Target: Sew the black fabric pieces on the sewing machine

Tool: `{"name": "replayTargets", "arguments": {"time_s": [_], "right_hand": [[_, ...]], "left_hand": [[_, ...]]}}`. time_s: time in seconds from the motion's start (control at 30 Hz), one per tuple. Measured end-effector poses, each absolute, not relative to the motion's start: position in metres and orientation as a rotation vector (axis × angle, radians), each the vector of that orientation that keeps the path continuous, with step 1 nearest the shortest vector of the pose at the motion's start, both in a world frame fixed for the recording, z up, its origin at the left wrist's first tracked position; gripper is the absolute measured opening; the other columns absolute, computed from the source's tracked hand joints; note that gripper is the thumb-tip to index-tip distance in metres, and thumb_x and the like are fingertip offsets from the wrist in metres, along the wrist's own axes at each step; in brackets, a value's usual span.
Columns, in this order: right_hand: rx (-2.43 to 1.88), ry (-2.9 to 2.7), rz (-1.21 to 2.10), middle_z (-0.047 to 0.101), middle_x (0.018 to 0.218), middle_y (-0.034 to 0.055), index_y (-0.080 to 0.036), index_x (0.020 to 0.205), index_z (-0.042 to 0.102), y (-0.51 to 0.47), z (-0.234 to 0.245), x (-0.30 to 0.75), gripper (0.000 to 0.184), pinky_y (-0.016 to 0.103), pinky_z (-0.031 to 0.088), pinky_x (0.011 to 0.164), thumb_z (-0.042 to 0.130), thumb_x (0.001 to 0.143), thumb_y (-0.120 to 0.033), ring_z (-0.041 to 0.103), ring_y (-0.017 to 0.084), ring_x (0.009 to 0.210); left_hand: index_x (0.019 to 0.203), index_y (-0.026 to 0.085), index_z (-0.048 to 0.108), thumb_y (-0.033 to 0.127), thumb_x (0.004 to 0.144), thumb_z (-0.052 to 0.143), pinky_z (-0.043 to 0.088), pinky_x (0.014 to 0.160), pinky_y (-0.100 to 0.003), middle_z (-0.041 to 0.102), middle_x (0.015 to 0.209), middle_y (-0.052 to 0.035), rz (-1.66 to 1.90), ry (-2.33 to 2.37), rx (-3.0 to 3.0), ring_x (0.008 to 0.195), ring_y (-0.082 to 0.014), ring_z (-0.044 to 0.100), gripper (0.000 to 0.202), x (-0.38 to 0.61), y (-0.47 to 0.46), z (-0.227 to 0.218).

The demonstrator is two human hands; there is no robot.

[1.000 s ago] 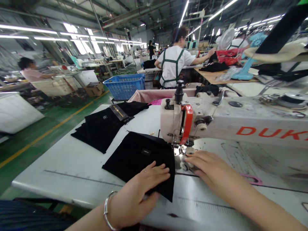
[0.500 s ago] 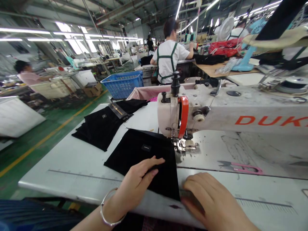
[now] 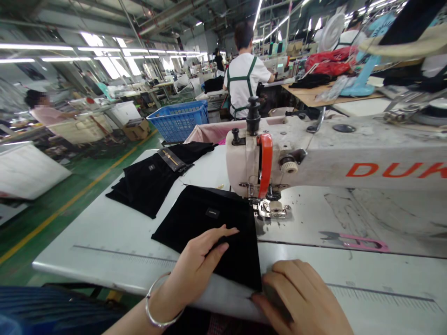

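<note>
Resting flat at lower centre, the left hand (image 3: 199,265) is pressing the black fabric piece (image 3: 213,232) onto the table (image 3: 104,237); the right hand (image 3: 303,298) is pinching its near right corner, nearer the presser foot (image 3: 270,209) lying above.

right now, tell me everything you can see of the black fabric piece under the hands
The black fabric piece is a flat, roughly square panel of matte, soft-looking cloth with a small dark label sewn near its middle. It lies spread on the white sewing table, its far right corner by the presser foot of the sewing machine. The left hand presses flat on its near part; the right hand touches its near right corner at the table edge.
</note>
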State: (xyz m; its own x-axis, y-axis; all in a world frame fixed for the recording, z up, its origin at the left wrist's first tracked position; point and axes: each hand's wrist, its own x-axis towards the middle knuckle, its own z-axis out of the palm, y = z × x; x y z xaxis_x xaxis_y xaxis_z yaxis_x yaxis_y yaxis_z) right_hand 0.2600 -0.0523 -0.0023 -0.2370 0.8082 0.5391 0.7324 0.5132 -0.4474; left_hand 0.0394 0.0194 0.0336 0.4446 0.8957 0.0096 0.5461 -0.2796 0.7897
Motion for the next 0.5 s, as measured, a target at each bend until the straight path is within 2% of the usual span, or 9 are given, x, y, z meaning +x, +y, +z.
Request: {"name": "replayTargets", "arguments": {"time_s": [0.13, 0.27, 0.37, 0.43, 0.5], "right_hand": [[-1.145, -1.957, 0.101, 0.056, 0.071, 0.0017, -0.020, 0.080, 0.061, -0.051, -0.005, 0.251, 0.027, 0.032, 0.034, 0.058, 0.040, 0.097, -0.018, 0.046, 0.017, 0.064], [-1.068, -1.971, 0.069, 0.056, 0.069, 0.0024, -0.018, 0.071, 0.059, -0.046, -0.002, 0.252, 0.034, 0.031, 0.037, 0.058, 0.037, 0.097, -0.015, 0.046, 0.016, 0.063], [-1.087, -2.039, 0.020, 0.063, 0.084, 0.0059, -0.015, 0.086, 0.063, -0.042, 0.003, 0.258, 0.029, 0.030, 0.045, 0.065, 0.037, 0.097, -0.016, 0.054, 0.018, 0.074], [-1.074, -2.075, -0.050, 0.065, 0.092, 0.0064, -0.016, 0.097, 0.065, -0.040, 0.006, 0.261, 0.032, 0.030, 0.049, 0.069, 0.034, 0.099, -0.017, 0.057, 0.018, 0.079], [-1.023, -2.095, -0.091, 0.068, 0.094, 0.0037, -0.018, 0.095, 0.067, -0.039, 0.006, 0.263, 0.036, 0.030, 0.051, 0.073, 0.031, 0.100, -0.017, 0.060, 0.018, 0.082]], "left_hand": [[0.128, 0.033, 0.052, 0.025, 0.097, 0.042, 0.035, 0.112, -0.038, 0.057, 0.130, 0.0044, 0.583, 1.208, 1.994, 0.129, -0.0161, 0.045, 0.034, 0.039, 0.020, 0.033], [0.129, 0.030, 0.052, 0.024, 0.097, 0.040, 0.037, 0.112, -0.040, 0.056, 0.131, 0.0017, 0.557, 1.180, 2.042, 0.129, -0.0173, 0.045, 0.035, 0.038, 0.021, 0.035], [0.131, 0.030, 0.050, 0.016, 0.094, 0.042, 0.035, 0.114, -0.039, 0.053, 0.135, 0.0023, 0.420, 1.104, 2.190, 0.132, -0.0159, 0.042, 0.041, 0.038, 0.020, 0.041], [0.134, 0.028, 0.047, 0.009, 0.086, 0.046, 0.032, 0.116, -0.040, 0.048, 0.140, 0.0016, 0.306, 1.044, 2.368, 0.134, -0.0166, 0.037, 0.051, 0.041, 0.019, 0.048], [0.137, 0.022, 0.044, 0.005, 0.081, 0.048, 0.028, 0.117, -0.042, 0.043, 0.144, -0.0016, 0.218, 0.978, 2.573, 0.136, -0.0187, 0.034, 0.058, 0.045, 0.019, 0.055]]}}
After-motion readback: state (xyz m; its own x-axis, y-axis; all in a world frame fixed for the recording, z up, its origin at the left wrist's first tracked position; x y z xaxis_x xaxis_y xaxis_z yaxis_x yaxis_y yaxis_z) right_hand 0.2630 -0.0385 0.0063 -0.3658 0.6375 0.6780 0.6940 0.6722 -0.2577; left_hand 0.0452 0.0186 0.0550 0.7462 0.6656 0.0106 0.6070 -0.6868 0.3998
